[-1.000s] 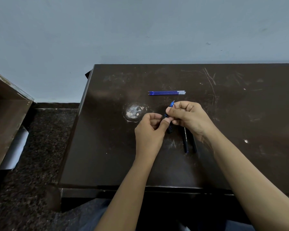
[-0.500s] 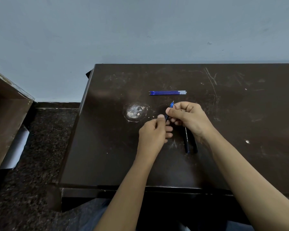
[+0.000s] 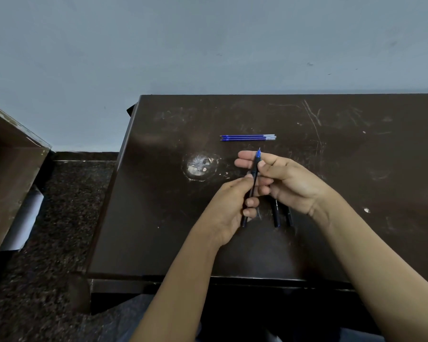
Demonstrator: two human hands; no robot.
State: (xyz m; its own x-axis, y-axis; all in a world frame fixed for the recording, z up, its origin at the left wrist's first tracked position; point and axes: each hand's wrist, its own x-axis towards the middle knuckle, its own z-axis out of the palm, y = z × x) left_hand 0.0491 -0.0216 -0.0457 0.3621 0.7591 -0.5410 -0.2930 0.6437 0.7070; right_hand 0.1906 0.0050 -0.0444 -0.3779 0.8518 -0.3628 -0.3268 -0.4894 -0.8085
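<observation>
A dark pen with a blue tip stands tilted above the dark wooden table, tip pointing away from me. My left hand grips its lower barrel with curled fingers. My right hand pinches the upper barrel near the tip between thumb and fingers, the other fingers stretched out to the left behind the pen. Two more dark pens lie on the table partly under my right hand. Blue refills lie side by side farther back.
A round worn patch marks the tabletop left of my hands. The table's left edge drops to a dark speckled floor. A brown wooden piece of furniture stands at far left, with white paper beside it. A pale wall rises behind.
The pen has come out longer between my hands: my left hand slid down to the lower barrel and my right hand's fingers opened out, holding it near the tip.
</observation>
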